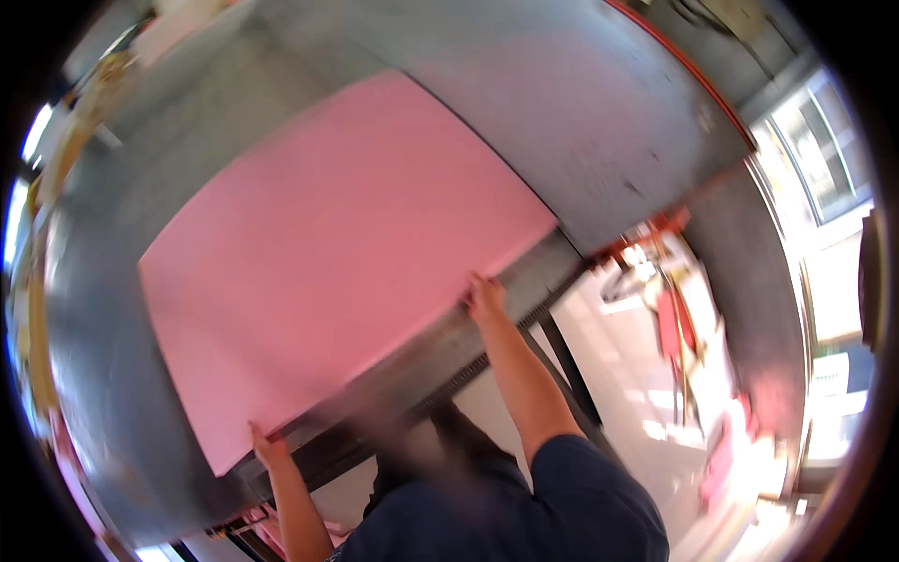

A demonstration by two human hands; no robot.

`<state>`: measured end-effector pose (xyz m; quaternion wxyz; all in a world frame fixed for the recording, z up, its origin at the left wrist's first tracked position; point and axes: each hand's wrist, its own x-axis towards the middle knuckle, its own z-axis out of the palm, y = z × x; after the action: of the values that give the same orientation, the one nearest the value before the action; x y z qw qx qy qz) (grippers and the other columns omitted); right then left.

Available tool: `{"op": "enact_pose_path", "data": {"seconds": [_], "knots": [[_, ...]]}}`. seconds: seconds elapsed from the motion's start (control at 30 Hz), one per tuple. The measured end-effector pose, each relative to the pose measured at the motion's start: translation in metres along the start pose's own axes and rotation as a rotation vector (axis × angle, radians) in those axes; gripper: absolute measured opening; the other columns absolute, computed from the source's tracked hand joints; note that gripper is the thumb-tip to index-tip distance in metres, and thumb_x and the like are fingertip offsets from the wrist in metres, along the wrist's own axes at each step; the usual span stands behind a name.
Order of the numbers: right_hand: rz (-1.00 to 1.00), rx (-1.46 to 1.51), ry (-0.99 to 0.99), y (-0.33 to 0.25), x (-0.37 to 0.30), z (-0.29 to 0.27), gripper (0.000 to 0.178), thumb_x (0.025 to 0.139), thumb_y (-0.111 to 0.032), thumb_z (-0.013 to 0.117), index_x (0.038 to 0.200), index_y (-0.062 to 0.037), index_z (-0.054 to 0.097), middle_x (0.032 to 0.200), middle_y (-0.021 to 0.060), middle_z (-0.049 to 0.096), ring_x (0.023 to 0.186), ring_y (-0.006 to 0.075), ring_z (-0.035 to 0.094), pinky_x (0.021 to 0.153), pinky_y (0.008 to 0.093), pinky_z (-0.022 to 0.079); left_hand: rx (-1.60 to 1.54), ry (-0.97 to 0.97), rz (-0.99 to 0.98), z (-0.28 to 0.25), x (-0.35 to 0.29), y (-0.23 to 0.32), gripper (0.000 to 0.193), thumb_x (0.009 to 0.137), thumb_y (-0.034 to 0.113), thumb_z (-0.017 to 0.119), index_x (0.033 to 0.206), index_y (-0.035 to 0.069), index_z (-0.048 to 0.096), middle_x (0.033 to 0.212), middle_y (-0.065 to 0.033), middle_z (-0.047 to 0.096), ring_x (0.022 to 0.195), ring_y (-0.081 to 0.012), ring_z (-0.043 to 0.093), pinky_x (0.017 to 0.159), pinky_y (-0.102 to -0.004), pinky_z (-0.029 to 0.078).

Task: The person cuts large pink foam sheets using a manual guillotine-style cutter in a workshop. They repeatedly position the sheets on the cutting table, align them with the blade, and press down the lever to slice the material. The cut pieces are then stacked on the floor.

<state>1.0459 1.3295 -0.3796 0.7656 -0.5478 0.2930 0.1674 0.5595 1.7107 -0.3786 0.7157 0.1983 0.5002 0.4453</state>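
Observation:
A large pink sheet [346, 244] lies flat on a grey metal worktable [524, 84], its near edge set back a little from the table's front. My left hand [269, 446] grips that near edge close to the sheet's near left corner, thumb on top. Farther right along the same edge, my right hand [484, 294] pinches the sheet, with its fingers partly hidden. Both forearms reach up from below. Blur softens the picture, so I cannot tell whether the sheet is one layer or a stack.
A dark seam in the tabletop runs along the sheet's right side. Red edging [684, 67] borders the table's far right. Beyond the right end are a sunlit floor [609, 347] and blurred red items. Yellowish material [37, 318] lines the left edge.

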Motion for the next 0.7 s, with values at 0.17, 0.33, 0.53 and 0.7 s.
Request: {"op": "enact_pose_path", "data": {"seconds": [0.17,0.33,0.53,0.7], "knots": [[0.041,0.06,0.034,0.017,-0.007,0.004,0.029,0.088,-0.013,0.068,0.111,-0.0014,0.057,0.102,0.0108,0.064,0.084,0.0225,0.066,0.065,0.0346,0.056,0.075,-0.004,0.041,0.016,-0.026,0.012,0.049,0.092,0.023,0.069,0.132,-0.001,0.051,0.122,-0.0139,0.062,0.109,-0.0271,0.061,0.092,-0.037,0.053],[0.031,-0.041,0.082,0.014,-0.014,-0.001,0.032,0.088,-0.013,0.068,0.114,0.0012,0.056,0.106,0.0112,0.063,0.088,0.0228,0.066,0.071,0.0362,0.057,0.125,-0.026,0.055,0.02,-0.025,0.013,0.05,0.091,0.023,0.07,0.131,-0.001,0.052,0.121,-0.014,0.062,0.11,-0.0271,0.06,0.094,-0.0378,0.052],[0.034,-0.025,0.104,0.018,-0.011,-0.005,0.028,0.089,-0.011,0.065,0.113,-0.0032,0.056,0.108,0.0095,0.063,0.093,0.0233,0.065,0.076,0.0407,0.056,0.14,-0.068,0.035,0.005,-0.017,0.009,0.048,0.092,0.024,0.069,0.13,-0.001,0.053,0.121,-0.0138,0.062,0.111,-0.0265,0.06,0.095,-0.0372,0.051],[0.016,-0.027,0.079,0.017,-0.007,-0.011,0.027,0.088,-0.01,0.066,0.112,-0.0019,0.056,0.106,0.0098,0.063,0.091,0.0239,0.066,0.072,0.0384,0.057,0.166,-0.053,0.054,0.003,-0.018,0.014,0.046,0.094,0.023,0.067,0.13,0.0,0.053,0.12,-0.0133,0.063,0.107,-0.0263,0.062,0.093,-0.0377,0.052]]}}
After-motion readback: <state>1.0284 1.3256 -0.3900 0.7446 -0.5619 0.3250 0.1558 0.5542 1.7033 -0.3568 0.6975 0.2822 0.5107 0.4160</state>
